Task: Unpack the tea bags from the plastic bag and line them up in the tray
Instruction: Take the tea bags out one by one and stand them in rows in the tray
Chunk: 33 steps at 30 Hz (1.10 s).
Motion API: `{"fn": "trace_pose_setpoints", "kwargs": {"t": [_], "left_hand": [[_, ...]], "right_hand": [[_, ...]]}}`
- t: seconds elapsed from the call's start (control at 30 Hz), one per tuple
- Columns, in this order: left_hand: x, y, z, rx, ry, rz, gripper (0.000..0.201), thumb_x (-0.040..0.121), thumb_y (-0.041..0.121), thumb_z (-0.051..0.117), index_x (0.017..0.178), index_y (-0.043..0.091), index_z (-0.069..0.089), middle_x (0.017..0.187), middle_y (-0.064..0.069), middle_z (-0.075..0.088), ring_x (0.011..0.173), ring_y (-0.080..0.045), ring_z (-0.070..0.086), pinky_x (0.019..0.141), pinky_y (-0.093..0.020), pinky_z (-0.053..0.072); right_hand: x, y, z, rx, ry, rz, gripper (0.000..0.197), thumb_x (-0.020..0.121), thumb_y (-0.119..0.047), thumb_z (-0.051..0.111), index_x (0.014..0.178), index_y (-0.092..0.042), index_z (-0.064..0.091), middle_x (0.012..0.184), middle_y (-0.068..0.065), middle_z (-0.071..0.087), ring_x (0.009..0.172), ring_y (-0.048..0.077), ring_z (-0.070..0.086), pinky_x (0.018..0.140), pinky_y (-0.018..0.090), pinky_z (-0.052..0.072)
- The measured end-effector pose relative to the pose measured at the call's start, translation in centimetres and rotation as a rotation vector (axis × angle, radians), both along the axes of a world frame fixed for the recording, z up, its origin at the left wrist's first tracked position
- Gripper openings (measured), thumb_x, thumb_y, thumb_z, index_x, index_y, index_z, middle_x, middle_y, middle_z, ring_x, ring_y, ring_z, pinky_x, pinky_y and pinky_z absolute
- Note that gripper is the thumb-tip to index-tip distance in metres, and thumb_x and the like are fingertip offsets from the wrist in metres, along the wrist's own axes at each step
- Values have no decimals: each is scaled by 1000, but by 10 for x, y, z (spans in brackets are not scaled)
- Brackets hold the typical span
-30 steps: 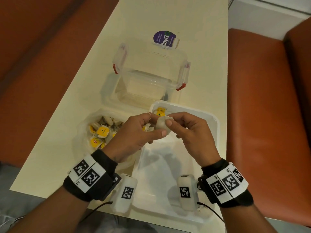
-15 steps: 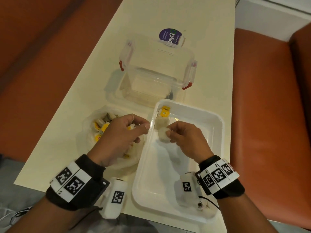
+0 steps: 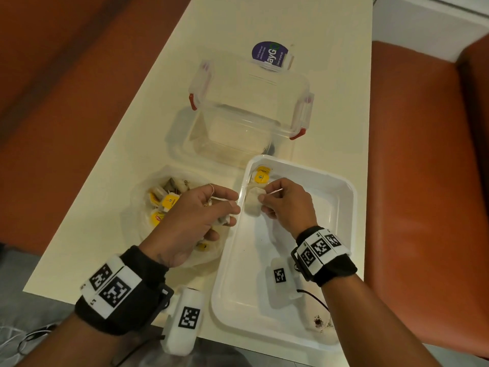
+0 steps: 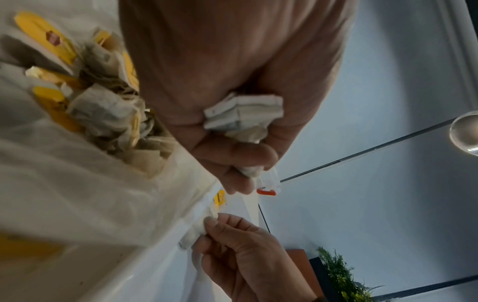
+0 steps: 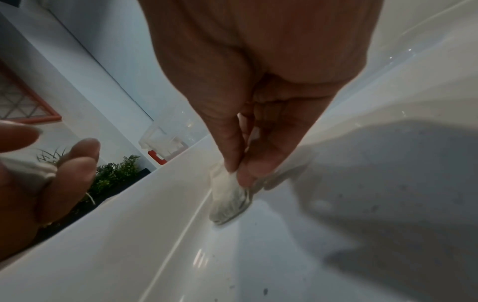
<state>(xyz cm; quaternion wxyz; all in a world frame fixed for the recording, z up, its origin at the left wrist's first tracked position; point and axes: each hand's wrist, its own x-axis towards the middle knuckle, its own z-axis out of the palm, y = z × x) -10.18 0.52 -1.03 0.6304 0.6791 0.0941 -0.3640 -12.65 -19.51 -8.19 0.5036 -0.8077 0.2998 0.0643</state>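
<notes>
My right hand [image 3: 264, 201] pinches a pale tea bag [image 3: 252, 203] [image 5: 229, 201] by its top, its lower end touching the floor of the white tray [image 3: 344, 197] by the left wall. One tea bag with a yellow tag [image 3: 260, 174] lies in the tray's far left corner. My left hand [image 3: 219, 207] hovers over the clear plastic bag [image 3: 143, 215] and grips a bunch of folded tea bags [image 4: 243, 114] in its curled fingers. Several loose tea bags with yellow tags [image 3: 169, 201] remain in the plastic bag.
A clear lidded container [image 3: 248, 107] with red clips stands behind the tray. A purple sticker [image 3: 270, 55] lies farther back. Orange seats [image 3: 423, 154] flank the cream table [image 3: 148, 107]. Dark crumbs [image 3: 318, 323] sit in the tray's near right corner.
My hands, first together above the tray, have separated. The right hand has lowered its tea bag to the tray floor by the left wall; the left hand has moved back over the plastic bag.
</notes>
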Motion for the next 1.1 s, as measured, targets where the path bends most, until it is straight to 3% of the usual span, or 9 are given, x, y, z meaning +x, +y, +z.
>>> {"fn": "trace_pose_setpoints", "kwargs": {"t": [0.2,0.4,0.53,0.77,0.87,0.97,1.1], "left_hand": [[3,-2,2,-7,28,-9,20,85,17,73,104,21,71,83,1,74,84,-11,70,47,-19,41],[7,-4,6,-138,142,36,31,88,2,62,114,17,66,107,-7,76,101,-20,73,62,-26,51],[8,-4,7,-223,158,38,37,92,-7,52,119,15,64,109,-11,76,101,-19,73,63,-24,58],[9,-6,5,-264,116,-3,52,93,-15,48,128,22,59,114,-11,74,105,-20,72,77,-29,61],[10,-8,4,-214,67,-13,56,93,-14,49,131,26,55,115,-9,74,105,-17,72,78,-29,61],[10,-12,4,-199,67,-16,54,93,-12,49,131,26,55,114,-9,74,106,-17,71,80,-31,61],[8,-19,8,-234,132,1,48,94,-8,43,129,22,58,110,-14,75,112,-26,68,89,-37,58]], "right_hand": [[-1,0,-2,29,-24,-38,15,81,-17,78,88,-19,64,67,3,73,65,24,72,75,48,61],[0,-2,-1,33,-52,-37,14,84,-17,76,90,-19,63,70,3,73,60,16,69,69,40,61],[-1,-2,-2,41,-50,-37,14,85,-17,76,90,-19,63,71,3,73,61,16,69,67,38,61],[-8,3,21,-13,-113,-1,9,90,-27,72,92,-22,64,83,-4,70,66,16,70,67,38,61],[-19,8,50,76,-224,100,10,90,-31,71,98,-25,67,90,-8,68,64,10,66,59,27,53],[-32,13,69,14,-310,357,24,86,-33,76,107,-37,65,102,-16,60,74,7,60,64,18,49],[-40,16,63,-247,-313,558,36,85,-37,74,118,-44,60,112,-21,46,87,6,56,68,30,54]]}}
